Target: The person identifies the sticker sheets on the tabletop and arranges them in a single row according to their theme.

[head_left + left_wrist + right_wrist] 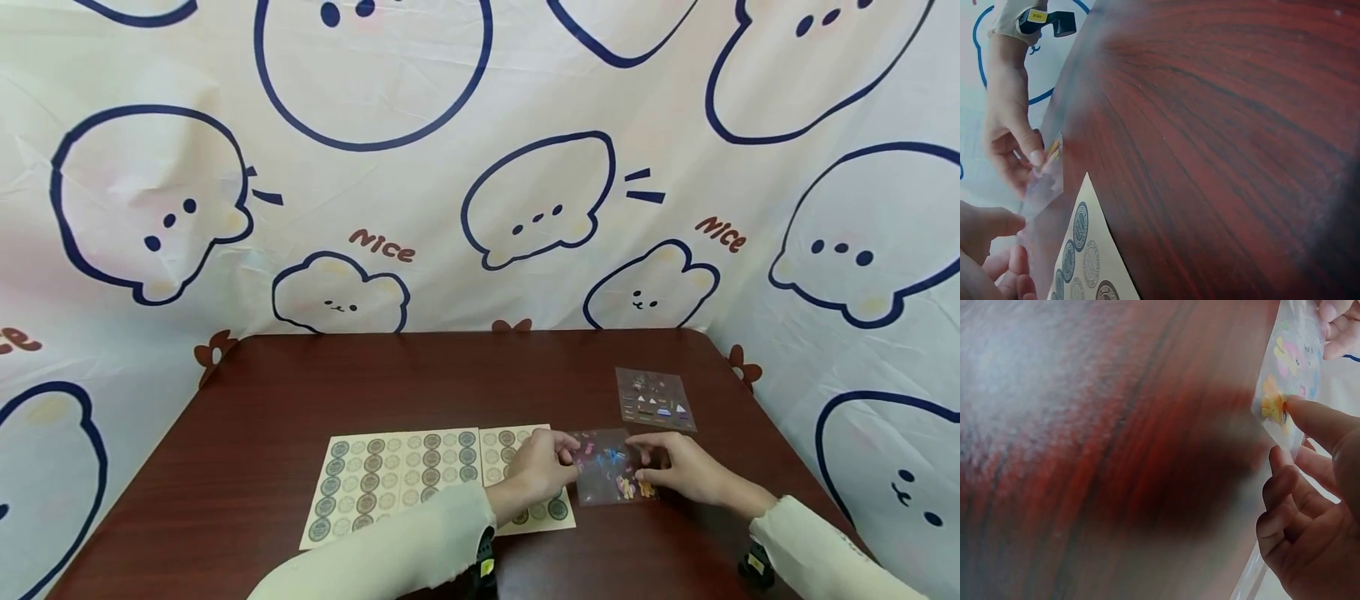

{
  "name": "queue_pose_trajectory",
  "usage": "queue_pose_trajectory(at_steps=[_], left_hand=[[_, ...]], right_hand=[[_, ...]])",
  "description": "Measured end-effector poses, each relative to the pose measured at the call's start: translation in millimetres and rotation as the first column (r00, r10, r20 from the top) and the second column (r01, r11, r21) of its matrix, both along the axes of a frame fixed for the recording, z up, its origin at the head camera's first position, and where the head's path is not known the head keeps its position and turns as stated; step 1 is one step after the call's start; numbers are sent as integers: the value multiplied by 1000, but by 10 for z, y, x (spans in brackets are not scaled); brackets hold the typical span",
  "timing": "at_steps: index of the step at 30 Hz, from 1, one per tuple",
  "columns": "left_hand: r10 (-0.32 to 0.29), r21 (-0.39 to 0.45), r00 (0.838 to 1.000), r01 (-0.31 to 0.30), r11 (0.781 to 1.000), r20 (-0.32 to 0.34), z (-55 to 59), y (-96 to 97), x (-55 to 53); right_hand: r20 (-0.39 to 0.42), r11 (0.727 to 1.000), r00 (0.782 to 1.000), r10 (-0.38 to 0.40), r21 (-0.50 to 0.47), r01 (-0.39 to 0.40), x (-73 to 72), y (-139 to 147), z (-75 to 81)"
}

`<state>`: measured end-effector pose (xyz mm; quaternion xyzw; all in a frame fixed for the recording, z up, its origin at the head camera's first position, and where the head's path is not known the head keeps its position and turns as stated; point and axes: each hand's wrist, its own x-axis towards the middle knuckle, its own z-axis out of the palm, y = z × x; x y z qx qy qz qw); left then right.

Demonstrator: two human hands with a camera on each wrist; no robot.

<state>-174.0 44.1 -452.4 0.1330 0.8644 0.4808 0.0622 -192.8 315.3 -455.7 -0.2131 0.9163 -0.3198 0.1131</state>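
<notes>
A clear sticker sheet [600, 490] with small colourful cartoon ponies is held between both hands above the table's right half. My left hand [538, 465] grips its left edge with thumb and fingers, the forearm passing over the cream sheets. At the opposite edge, my right hand [686, 468] pinches the sheet. In the right wrist view, the right thumb lies on a yellow-orange pony sticker [1274, 407], with fingers behind the film. Two cream sheets of round stamp-like stickers, a wide one [397, 467] and a narrower one [543, 525], lie left of the clear sheet, partly covered by the left arm.
Another transparent sheet [656, 400] with small shiny stickers lies farther back on the right. The dark red-brown wooden table [420, 379] meets a pale curtain [435, 192] with blue cartoon outlines at its back and sides.
</notes>
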Motion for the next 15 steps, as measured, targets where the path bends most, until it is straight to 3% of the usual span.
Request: queue_pose_trajectory(at_steps=[6, 15], left_hand=[[-8, -150, 998, 0, 989, -54, -12, 29, 23], [1, -238, 993, -29, 971, -116, -16, 19, 4]], right_hand=[[0, 999, 1000, -8, 32, 8, 19, 3, -52], [-25, 993, 1000, -6, 119, 9, -11, -46, -54]])
